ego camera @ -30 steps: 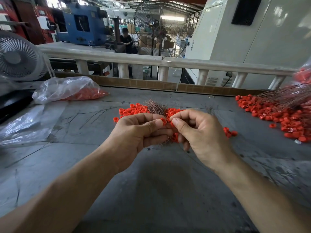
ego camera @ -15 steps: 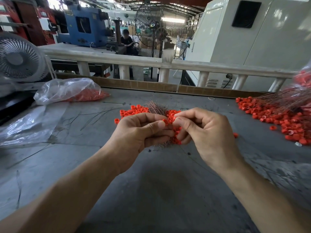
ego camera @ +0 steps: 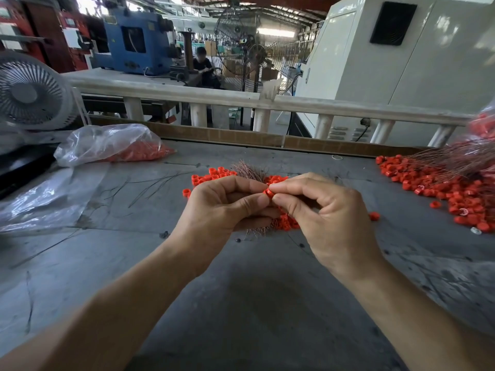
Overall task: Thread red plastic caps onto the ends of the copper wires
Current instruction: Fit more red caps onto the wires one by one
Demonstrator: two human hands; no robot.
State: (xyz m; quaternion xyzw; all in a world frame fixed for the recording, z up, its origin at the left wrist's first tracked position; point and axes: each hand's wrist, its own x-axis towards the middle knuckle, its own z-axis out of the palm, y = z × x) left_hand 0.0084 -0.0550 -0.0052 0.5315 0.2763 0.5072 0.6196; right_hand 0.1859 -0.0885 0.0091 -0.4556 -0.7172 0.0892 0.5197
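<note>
My left hand (ego camera: 225,207) grips a bundle of copper wires (ego camera: 249,171); their ends fan out above the fist and stick out below it. My right hand (ego camera: 321,212) pinches a red plastic cap (ego camera: 268,193) between thumb and forefinger, right against my left thumb and forefinger. Whether a wire passes through the cap is hidden by the fingers. Behind both hands a small heap of loose red caps (ego camera: 211,176) lies on the grey table (ego camera: 254,303).
At the right lies a big spread of red caps (ego camera: 439,186) with long copper wires (ego camera: 460,159) across it. A clear bag of red caps (ego camera: 112,145) sits at the back left, flat plastic sheet (ego camera: 45,202) beside it, a fan (ego camera: 29,93) beyond. A railing (ego camera: 267,103) edges the table's far side.
My right hand has closed in on my left, and the red cap it pinches now shows at the fingertips. The view has dipped slightly.
</note>
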